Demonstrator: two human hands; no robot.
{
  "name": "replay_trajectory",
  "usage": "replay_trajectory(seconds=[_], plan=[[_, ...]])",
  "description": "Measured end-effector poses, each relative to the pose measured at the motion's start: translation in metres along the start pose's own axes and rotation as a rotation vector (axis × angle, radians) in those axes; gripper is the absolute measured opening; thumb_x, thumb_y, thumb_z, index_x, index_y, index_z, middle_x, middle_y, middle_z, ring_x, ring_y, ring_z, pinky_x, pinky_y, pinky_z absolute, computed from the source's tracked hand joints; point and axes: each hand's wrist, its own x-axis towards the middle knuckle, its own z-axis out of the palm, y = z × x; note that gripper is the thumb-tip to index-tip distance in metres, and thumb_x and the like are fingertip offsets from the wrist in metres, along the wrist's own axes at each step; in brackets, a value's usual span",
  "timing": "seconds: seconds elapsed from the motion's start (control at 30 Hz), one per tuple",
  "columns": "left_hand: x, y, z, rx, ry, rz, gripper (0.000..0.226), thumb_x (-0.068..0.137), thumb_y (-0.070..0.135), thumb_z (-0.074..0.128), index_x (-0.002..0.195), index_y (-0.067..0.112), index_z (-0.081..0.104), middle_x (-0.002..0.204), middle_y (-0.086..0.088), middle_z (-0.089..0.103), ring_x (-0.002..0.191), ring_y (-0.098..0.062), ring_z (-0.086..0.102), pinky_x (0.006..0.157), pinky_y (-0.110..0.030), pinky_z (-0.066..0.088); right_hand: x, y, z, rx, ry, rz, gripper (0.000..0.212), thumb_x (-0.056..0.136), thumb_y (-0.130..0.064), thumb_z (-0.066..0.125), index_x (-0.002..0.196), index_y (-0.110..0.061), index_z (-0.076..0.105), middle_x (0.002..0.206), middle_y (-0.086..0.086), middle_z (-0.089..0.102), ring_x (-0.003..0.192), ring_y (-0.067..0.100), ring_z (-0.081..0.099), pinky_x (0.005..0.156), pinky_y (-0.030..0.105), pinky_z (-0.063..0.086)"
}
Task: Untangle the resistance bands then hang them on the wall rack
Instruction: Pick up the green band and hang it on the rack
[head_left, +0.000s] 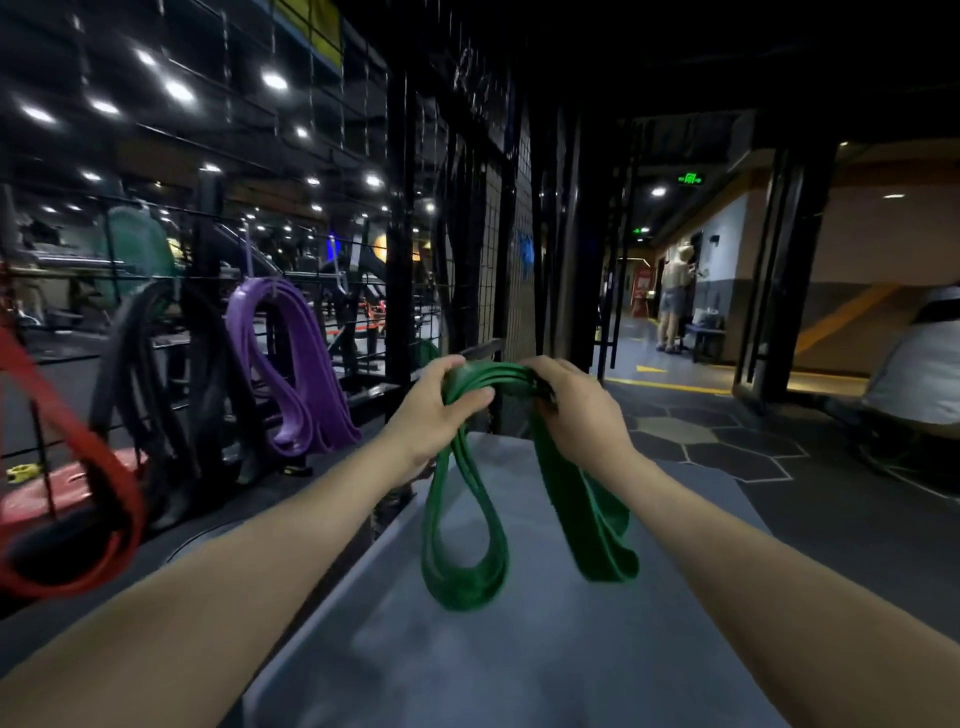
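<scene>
Green resistance bands hang in folded loops from both my hands over a grey surface. My left hand grips the top of the bundle on the left, fingers curled round it. My right hand grips the same bundle on the right, where a dark piece shows at my fingertips. One group of loops drops below the left hand, a wider flat loop below the right. On the wire wall rack to the left hang purple bands, black bands and a red band.
A grey table top lies below my arms. A black mesh panel and posts stand ahead. A red weight plate lies low on the left. A person stands far down the corridor on the right, and another sits at the right edge.
</scene>
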Motion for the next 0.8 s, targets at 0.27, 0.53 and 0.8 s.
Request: replay_trajectory(seconds=[0.27,0.53,0.8], plan=[[0.016,0.04,-0.022,-0.498,-0.064,-0.09,0.034,0.094,0.025,0.042,0.111,0.002,0.06,0.09,-0.007,0.066,0.086,-0.022,0.061,0.074,-0.032,0.051,0.042,-0.016,0.011,0.14,0.135,0.009,0.03,0.093,-0.02,0.047,0.122,-0.03,0.051,0.114,0.0,0.059,0.099,0.028,0.058,0.074,0.041,0.051],[0.087,0.018,-0.053,0.263,0.178,-0.016,0.044,0.089,0.023,0.06,0.127,0.016,0.04,0.122,-0.007,0.048,0.106,-0.018,0.053,0.09,-0.03,0.047,0.13,-0.006,0.056,0.342,0.183,0.021,0.031,0.09,-0.014,0.049,0.118,-0.027,0.057,0.114,0.001,0.062,0.103,0.026,0.059,0.081,0.039,0.049],[0.123,0.002,-0.064,1.108,0.475,0.188,0.049,0.078,0.053,0.063,0.099,0.02,0.034,0.103,0.003,0.038,0.068,-0.014,0.05,0.048,-0.019,0.03,0.193,-0.003,0.094,0.336,0.16,-0.116,0.036,0.092,-0.018,0.047,0.128,-0.022,0.053,0.121,0.002,0.059,0.108,0.023,0.056,0.081,0.035,0.046]])
